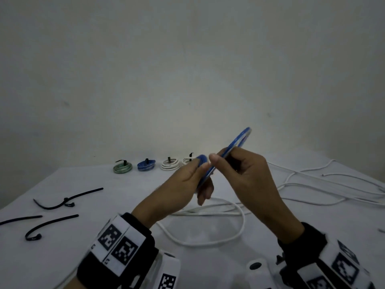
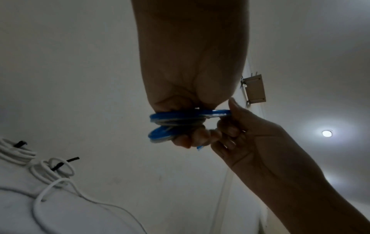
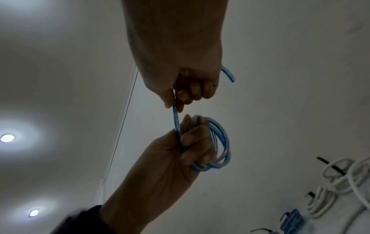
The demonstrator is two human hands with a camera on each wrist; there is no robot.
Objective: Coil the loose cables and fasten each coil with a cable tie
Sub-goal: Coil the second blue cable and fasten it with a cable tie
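- Four tied coils sit in a row at the far edge of the desk: a green coil, a blue coil and two white coils, the last partly hidden behind the hands; each carries a black tie.
- The blue cable is in the air above the desk, mostly wound; the left hand has its fingers curled through the loops.
- The right hand pinches the tail between thumb and forefinger; a short free end pokes out past the fist.
- By my judgement the winding is nearly done; tying is left.
- Loose ties wait at the left of the desk.
- The white cable lies loose, not yet coiled.
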